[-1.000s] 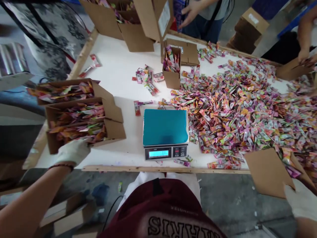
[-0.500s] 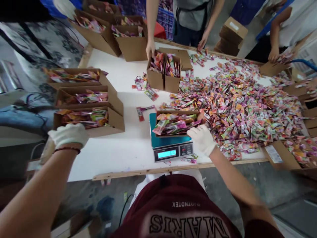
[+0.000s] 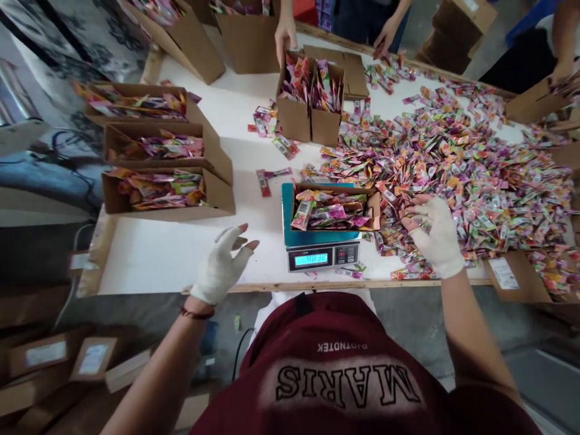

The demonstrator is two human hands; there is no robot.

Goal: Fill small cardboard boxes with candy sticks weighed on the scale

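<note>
A cardboard box filled with small colourful sachets rests on the teal plate of a digital scale, whose display is lit. To the left of the scale, my left hand in a white fingertip-free glove hovers above the white table, fingers apart, holding nothing. My right hand, gloved alike, is over the near side of a large heap of sachets. Its fingers are spread at the heap, and no sachet shows in its grasp.
Several filled boxes stand in a row on the left. Across the table, a co-worker's hand is at two filled boxes; another person works at the far right. A labelled box sits right, near the wooden edge.
My left hand has come away from the left boxes toward the scale. My right hand has let go of the box on the scale and moved right to the heap. The display reading has changed.
</note>
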